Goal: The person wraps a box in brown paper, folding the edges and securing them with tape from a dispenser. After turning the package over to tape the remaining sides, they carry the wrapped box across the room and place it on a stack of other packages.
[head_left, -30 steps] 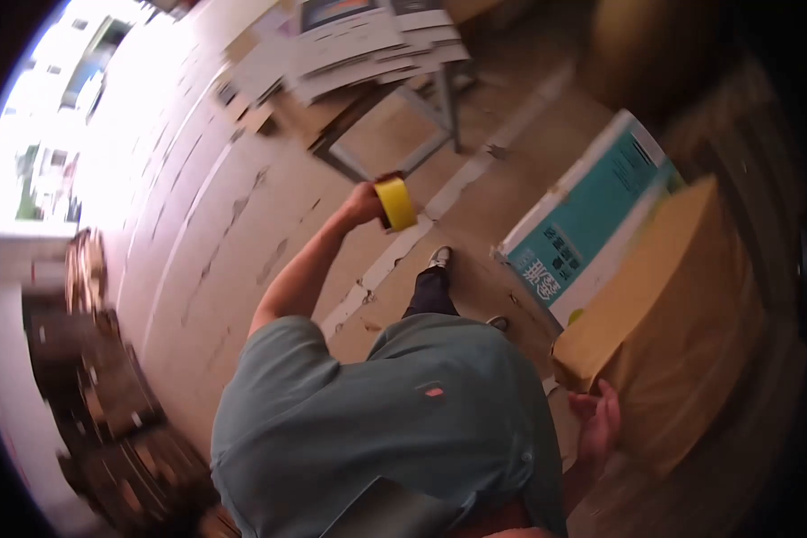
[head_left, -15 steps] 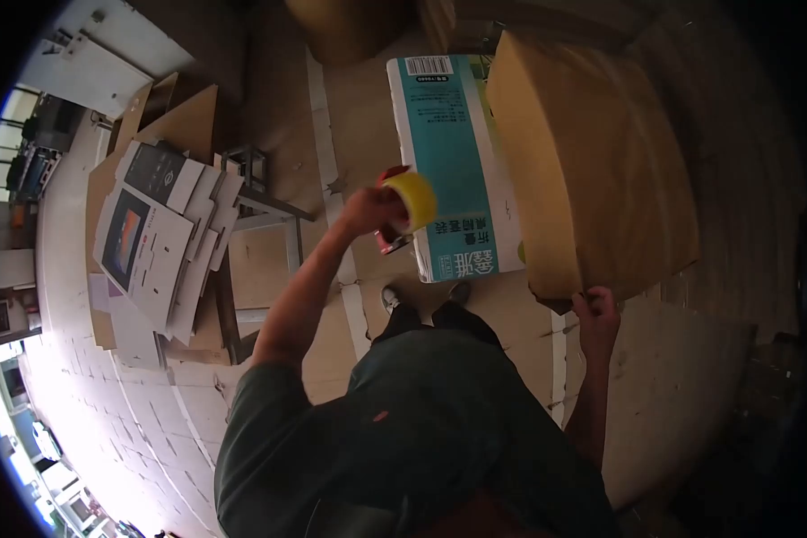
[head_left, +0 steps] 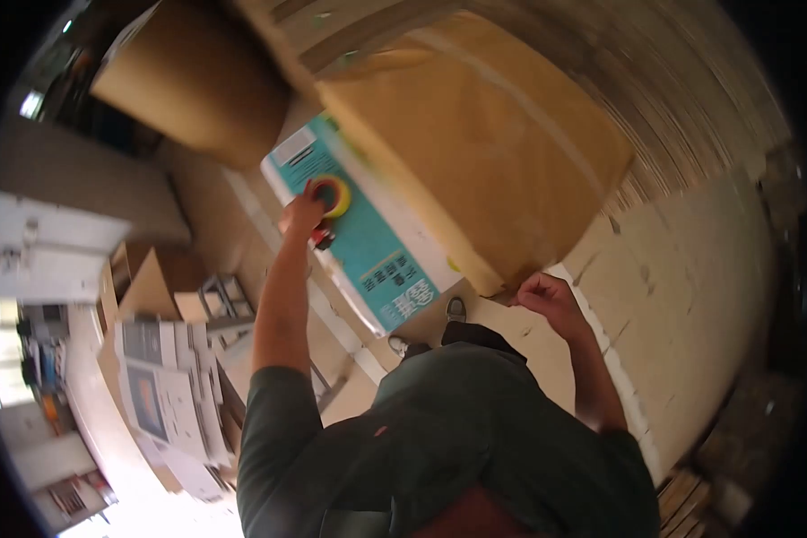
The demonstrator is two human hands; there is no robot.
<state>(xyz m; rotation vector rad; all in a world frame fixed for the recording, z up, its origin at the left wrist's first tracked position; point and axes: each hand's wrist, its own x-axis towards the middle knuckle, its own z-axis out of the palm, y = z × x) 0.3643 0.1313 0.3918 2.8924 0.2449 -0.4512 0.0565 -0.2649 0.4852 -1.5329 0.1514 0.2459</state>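
My left hand (head_left: 302, 217) is closed round a red tape dispenser (head_left: 322, 237) with a roll of yellow tape (head_left: 342, 199) on it. It hangs over the teal and white printed carton (head_left: 365, 244). To the right, a large package wrapped in brown paper (head_left: 484, 134) leans over the carton's side, a pale strip running across its top. My right hand (head_left: 554, 303) has its fingers curled together, fingertips right at the package's near bottom corner. I cannot tell what is pinched in them.
A big brown cardboard piece (head_left: 197, 85) stands at the upper left. Flattened printed boxes (head_left: 166, 386) are stacked at the left beside a metal-framed stand (head_left: 224, 300). Layered cardboard sheets (head_left: 681, 117) fill the upper right. My shoes (head_left: 455, 309) are close to the carton.
The view has turned, so carton and package now slant. My left hand with the tape dispenser has moved toward the carton's barcode end. My right hand remains by the package's corner.
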